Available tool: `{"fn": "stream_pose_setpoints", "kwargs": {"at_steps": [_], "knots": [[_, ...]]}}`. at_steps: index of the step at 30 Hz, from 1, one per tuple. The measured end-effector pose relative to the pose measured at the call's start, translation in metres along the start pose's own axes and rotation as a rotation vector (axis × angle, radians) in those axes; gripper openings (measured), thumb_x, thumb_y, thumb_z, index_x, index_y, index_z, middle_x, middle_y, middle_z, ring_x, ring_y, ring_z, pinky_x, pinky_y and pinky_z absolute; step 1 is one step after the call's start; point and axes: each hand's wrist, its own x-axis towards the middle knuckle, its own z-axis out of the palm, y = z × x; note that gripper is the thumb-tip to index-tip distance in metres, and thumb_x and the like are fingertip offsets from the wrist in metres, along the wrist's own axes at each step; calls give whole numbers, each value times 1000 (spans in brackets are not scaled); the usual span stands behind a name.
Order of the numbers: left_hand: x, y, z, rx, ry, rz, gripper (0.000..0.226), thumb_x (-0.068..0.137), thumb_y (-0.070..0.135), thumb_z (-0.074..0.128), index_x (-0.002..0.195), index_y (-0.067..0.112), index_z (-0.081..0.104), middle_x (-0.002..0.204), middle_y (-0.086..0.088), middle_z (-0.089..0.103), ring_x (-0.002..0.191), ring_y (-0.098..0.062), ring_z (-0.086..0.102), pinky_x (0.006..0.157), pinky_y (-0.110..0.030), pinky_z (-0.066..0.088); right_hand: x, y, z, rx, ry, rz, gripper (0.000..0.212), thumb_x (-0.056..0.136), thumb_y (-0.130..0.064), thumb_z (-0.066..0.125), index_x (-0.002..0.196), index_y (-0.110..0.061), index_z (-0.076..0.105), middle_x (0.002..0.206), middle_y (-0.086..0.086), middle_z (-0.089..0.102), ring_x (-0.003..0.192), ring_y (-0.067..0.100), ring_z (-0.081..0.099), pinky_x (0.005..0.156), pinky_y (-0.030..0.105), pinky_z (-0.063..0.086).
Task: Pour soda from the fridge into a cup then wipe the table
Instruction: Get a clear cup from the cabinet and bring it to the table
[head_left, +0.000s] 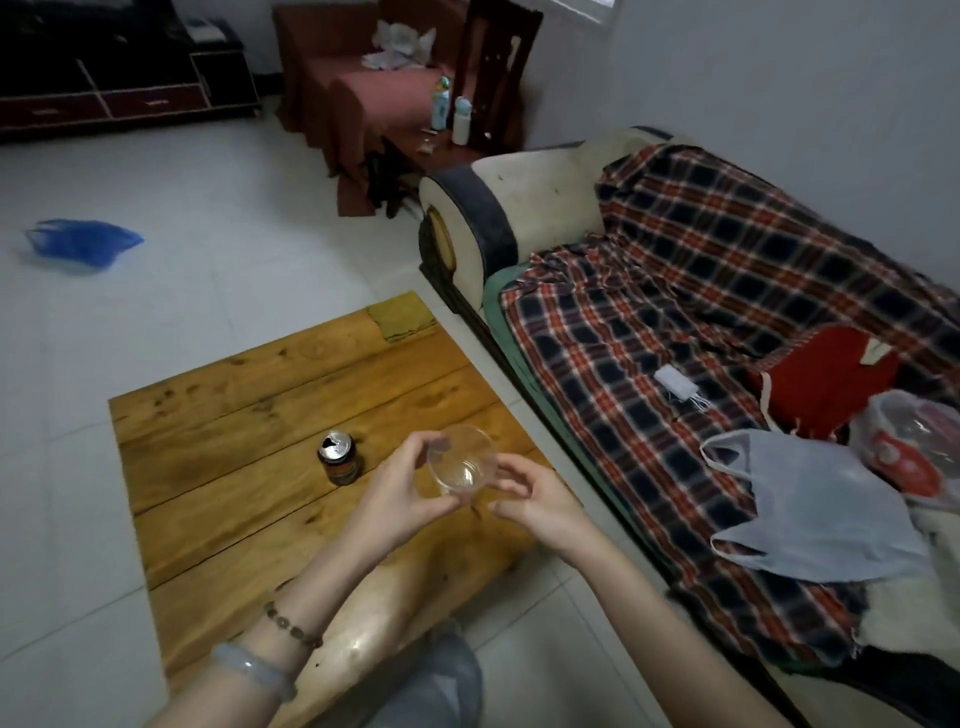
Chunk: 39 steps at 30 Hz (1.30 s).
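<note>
Holding clear cup (462, 465) above wooden table (234, 415) | left hand (400, 491) fingers curled round its rim | right hand (537, 501) fingers pinched its base | opened can (337, 458) stood on table, just left of cup.

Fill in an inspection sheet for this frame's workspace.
Surface: wooden table, plank top.
Job's things: opened soda can upright on table; clear plastic cup looks empty, held above table.
Clutter: blue plastic bag on floor; pale plastic bag on sofa.
Grippers: left hand and right hand both hold the cup.
Cables: white adapter with cord on sofa.
Surroundings: sofa under plaid blanket.
</note>
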Motion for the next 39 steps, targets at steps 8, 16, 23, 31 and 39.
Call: {"fn": "stream_pose_setpoints", "kwargs": {"at_steps": [8,16,23,31,39], "knots": [[84,-23,0,-4,136,-143,66,62,28,86,115,31,47,115,15,57,108,-2,55,94,-21,44,108,-30,-36,-52,-153,36,57,81,8,59,133,-13,46,126,-2,56,112,6,55,83,16,50],[114,-61,-4,-68,269,-338,70,58,22,88,116,23,49,116,8,59,107,-9,57,95,-29,48,188,-37,-30,-126,-373,80,54,85,12,52,133,-12,45,120,-5,54,111,7,52,67,9,48],[136,-109,26,-114,406,-469,70,59,23,88,117,28,49,120,10,59,108,-2,56,95,-23,46,257,-5,-27,-202,-452,25,51,85,13,52,133,-1,44,123,5,55,111,13,54,76,12,50],[162,-189,54,-173,471,-563,67,62,23,86,120,27,52,117,17,58,110,3,54,93,-17,45,331,56,-2,-203,-452,-49,42,83,19,43,118,-2,55,105,-2,60,99,7,60,86,20,49],[167,-253,95,-200,495,-609,72,61,15,87,124,16,52,117,9,60,101,13,55,82,-4,41,375,123,12,-145,-405,7,51,75,25,47,107,-14,58,97,3,64,79,-10,61,77,13,47]]}}
